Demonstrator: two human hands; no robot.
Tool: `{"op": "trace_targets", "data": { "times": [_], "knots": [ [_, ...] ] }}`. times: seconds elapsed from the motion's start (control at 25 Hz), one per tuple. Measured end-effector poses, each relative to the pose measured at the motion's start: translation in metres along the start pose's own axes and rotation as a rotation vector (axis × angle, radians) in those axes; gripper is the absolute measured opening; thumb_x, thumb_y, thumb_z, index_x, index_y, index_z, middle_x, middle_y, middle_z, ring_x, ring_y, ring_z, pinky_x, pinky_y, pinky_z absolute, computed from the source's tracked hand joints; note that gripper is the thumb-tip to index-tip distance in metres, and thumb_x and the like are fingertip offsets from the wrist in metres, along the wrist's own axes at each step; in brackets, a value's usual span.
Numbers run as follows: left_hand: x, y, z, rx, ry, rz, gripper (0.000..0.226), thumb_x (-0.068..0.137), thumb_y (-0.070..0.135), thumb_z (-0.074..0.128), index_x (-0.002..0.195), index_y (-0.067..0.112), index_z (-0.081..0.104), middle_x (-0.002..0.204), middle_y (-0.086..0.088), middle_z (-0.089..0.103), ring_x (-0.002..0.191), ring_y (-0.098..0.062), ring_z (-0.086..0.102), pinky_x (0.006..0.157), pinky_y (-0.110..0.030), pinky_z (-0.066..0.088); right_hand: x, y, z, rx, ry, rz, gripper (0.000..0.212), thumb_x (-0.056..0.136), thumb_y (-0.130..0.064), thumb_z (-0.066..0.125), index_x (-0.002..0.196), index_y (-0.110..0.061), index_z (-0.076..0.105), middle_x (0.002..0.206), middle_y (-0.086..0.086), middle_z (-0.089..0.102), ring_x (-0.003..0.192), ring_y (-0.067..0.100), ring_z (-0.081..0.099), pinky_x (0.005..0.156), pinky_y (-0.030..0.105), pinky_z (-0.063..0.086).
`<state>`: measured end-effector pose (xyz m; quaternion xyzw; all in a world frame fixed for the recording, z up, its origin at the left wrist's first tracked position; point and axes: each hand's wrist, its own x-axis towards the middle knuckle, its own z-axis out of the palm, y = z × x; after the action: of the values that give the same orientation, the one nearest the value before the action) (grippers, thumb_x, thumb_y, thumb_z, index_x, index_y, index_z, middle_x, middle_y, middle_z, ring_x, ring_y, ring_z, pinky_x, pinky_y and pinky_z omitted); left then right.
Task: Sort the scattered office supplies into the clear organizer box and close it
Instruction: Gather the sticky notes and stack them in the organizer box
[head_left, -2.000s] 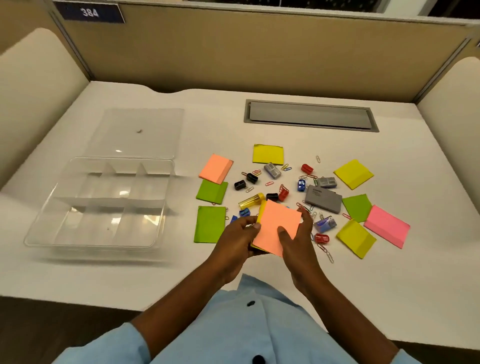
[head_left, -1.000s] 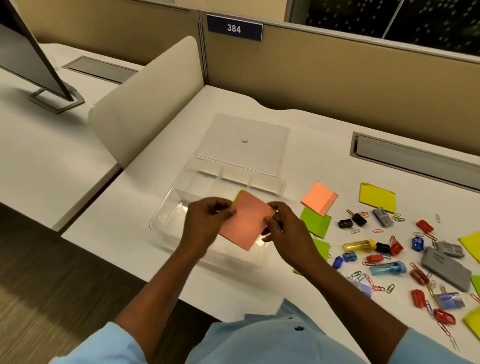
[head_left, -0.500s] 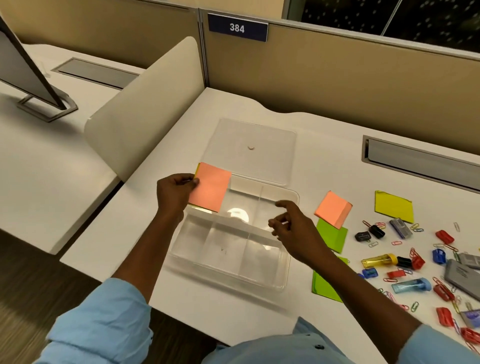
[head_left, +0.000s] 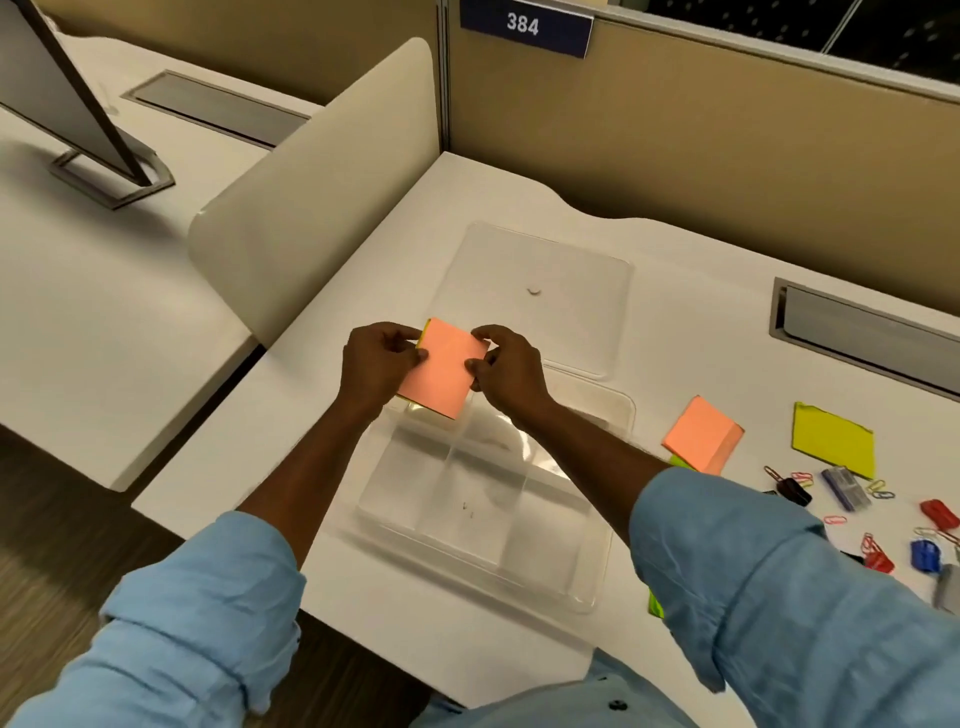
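Sorting has barely begun: left hand (head_left: 376, 364) and right hand (head_left: 506, 366) pinch a sticky-note stack (head_left: 441, 368) above the empty organizer box (head_left: 615, 410); supplies (head_left: 852, 499) remain scattered at right.

The held pad (head_left: 441, 366) is orange on top with a yellow edge under it. The box (head_left: 483, 525) is clear, the desk (head_left: 691, 291) white. Both sleeves (head_left: 769, 587) are light blue.

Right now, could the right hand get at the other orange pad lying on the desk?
Probably not at once: the right hand and left hand both pinch an orange sticky-note pad. The other orange pad lies unobstructed.
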<state>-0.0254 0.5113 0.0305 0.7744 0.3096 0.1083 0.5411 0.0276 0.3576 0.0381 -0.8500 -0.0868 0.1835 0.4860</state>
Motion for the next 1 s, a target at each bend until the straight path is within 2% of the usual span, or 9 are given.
{"op": "trace_targets", "data": {
  "times": [0.08, 0.12, 0.24, 0.36, 0.48, 0.6, 0.72, 0.88, 1.0],
  "knots": [
    [0.005, -0.004, 0.001, 0.209, -0.018, 0.035, 0.026, 0.071, 0.008, 0.077, 0.096, 0.008, 0.070, 0.087, -0.009, 0.068, 0.079, -0.019, 0.060, 0.079, -0.030, 0.048, 0.005, 0.009, 0.008, -0.063, 0.002, -0.001, 0.037, 0.081, -0.004, 0.067, 0.117, -0.013, 0.061, 0.102, 0.015, 0.068, 0.089, 0.028, 0.068, 0.083, 0.031, 0.053],
    [0.006, -0.006, 0.002, 0.294, -0.034, 0.055, 0.028, 0.071, 0.009, 0.077, 0.098, 0.007, 0.069, 0.090, -0.008, 0.068, 0.079, -0.017, 0.059, 0.078, -0.027, 0.046, 0.007, 0.012, 0.011, -0.085, 0.004, -0.004, 0.038, 0.081, -0.005, 0.068, 0.117, -0.013, 0.061, 0.105, 0.013, 0.068, 0.094, 0.027, 0.066, 0.087, 0.030, 0.051],
    [0.005, -0.013, 0.006, 0.456, -0.089, 0.134, 0.034, 0.072, 0.008, 0.075, 0.104, 0.007, 0.064, 0.100, -0.009, 0.069, 0.080, -0.018, 0.056, 0.075, -0.024, 0.039, 0.009, 0.016, 0.019, -0.145, 0.006, -0.013, 0.038, 0.081, -0.008, 0.067, 0.118, -0.014, 0.061, 0.110, 0.010, 0.068, 0.101, 0.024, 0.062, 0.084, 0.021, 0.041],
    [0.000, -0.020, 0.010, 0.553, -0.119, 0.198, 0.041, 0.076, 0.005, 0.071, 0.115, 0.005, 0.059, 0.109, -0.013, 0.065, 0.090, -0.029, 0.060, 0.081, -0.033, 0.046, 0.009, 0.022, 0.025, -0.191, -0.009, -0.021, 0.038, 0.082, -0.010, 0.065, 0.120, -0.016, 0.060, 0.109, 0.009, 0.068, 0.100, 0.025, 0.062, 0.083, 0.025, 0.044],
    [-0.005, -0.027, 0.013, 0.654, -0.092, 0.288, 0.047, 0.077, 0.004, 0.069, 0.122, 0.002, 0.054, 0.119, -0.017, 0.059, 0.102, -0.033, 0.058, 0.090, -0.039, 0.048, 0.011, 0.025, 0.027, -0.255, -0.013, -0.066, 0.036, 0.083, -0.010, 0.063, 0.119, -0.012, 0.061, 0.111, 0.010, 0.067, 0.102, 0.026, 0.061, 0.086, 0.028, 0.045],
    [-0.009, -0.029, 0.015, 0.689, -0.087, 0.291, 0.052, 0.075, 0.004, 0.073, 0.123, 0.002, 0.054, 0.121, -0.017, 0.054, 0.105, -0.033, 0.056, 0.092, -0.040, 0.049, 0.014, 0.028, 0.029, -0.402, -0.008, -0.133, 0.026, 0.084, -0.010, 0.062, 0.109, -0.006, 0.065, 0.112, 0.013, 0.063, 0.105, 0.029, 0.058, 0.086, 0.033, 0.045],
    [-0.012, -0.023, 0.014, 0.727, -0.069, 0.338, 0.049, 0.074, 0.008, 0.075, 0.119, 0.000, 0.057, 0.117, -0.020, 0.057, 0.109, -0.036, 0.052, 0.094, -0.041, 0.044, 0.010, 0.028, 0.032, -0.501, -0.004, -0.215, 0.029, 0.088, -0.013, 0.060, 0.117, -0.005, 0.061, 0.123, 0.013, 0.055, 0.113, 0.032, 0.050, 0.093, 0.042, 0.045],
    [-0.021, -0.016, 0.015, 0.736, 0.014, 0.471, 0.038, 0.075, 0.010, 0.075, 0.109, -0.001, 0.063, 0.110, -0.022, 0.061, 0.102, -0.041, 0.054, 0.090, -0.045, 0.041, -0.006, 0.019, 0.024, -0.528, 0.019, -0.318, 0.033, 0.092, -0.018, 0.057, 0.124, -0.008, 0.056, 0.128, 0.010, 0.054, 0.116, 0.032, 0.049, 0.092, 0.045, 0.044],
    [-0.035, -0.007, 0.031, 0.676, -0.015, 0.552, 0.031, 0.077, 0.013, 0.073, 0.104, 0.001, 0.065, 0.107, -0.021, 0.064, 0.100, -0.040, 0.056, 0.090, -0.043, 0.041, -0.028, 0.030, -0.001, -0.491, 0.121, -0.337, 0.033, 0.092, -0.020, 0.056, 0.123, -0.009, 0.057, 0.124, 0.009, 0.057, 0.113, 0.031, 0.050, 0.090, 0.044, 0.044]
  ]
}}
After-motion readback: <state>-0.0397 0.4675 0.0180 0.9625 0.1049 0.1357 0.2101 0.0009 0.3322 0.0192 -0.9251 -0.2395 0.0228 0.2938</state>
